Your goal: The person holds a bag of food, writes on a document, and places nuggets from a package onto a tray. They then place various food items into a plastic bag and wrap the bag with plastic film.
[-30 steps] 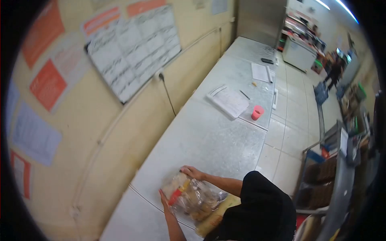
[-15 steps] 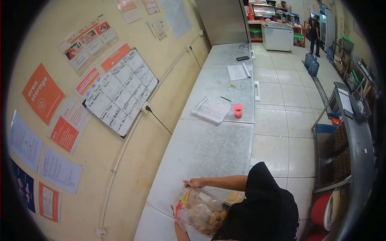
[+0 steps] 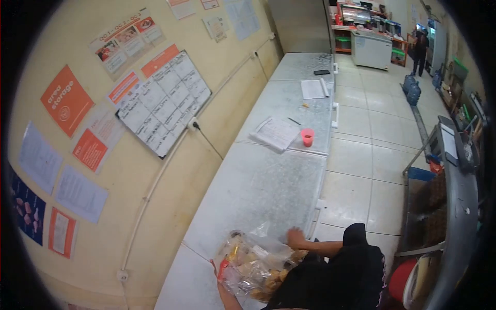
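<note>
A clear plastic bag (image 3: 253,266) with golden-brown pieces inside and red and yellow print lies on the white freezer lid in front of me. My left hand (image 3: 219,273) grips the bag's left edge near the red print; its thumb sticks out and its other fingers are partly hidden by the plastic. At the far right corner of the bag is my right hand (image 3: 296,238), blurred, its fingers bent downward close to the plastic. A small dark ring-shaped thing (image 3: 236,234) shows at the bag's far left corner.
Farther along the lids are a pink cup (image 3: 307,137), papers (image 3: 275,133), a pen (image 3: 294,121), a notebook (image 3: 314,89) and a phone (image 3: 321,72). A wall with a whiteboard (image 3: 164,106) runs along the left. A metal rack (image 3: 454,170) stands right; a person (image 3: 420,51) is far off.
My right hand has moved from the bag's far left corner to its right side. My left hand stays at the left edge, its thumb now showing. The view has shifted slightly.
</note>
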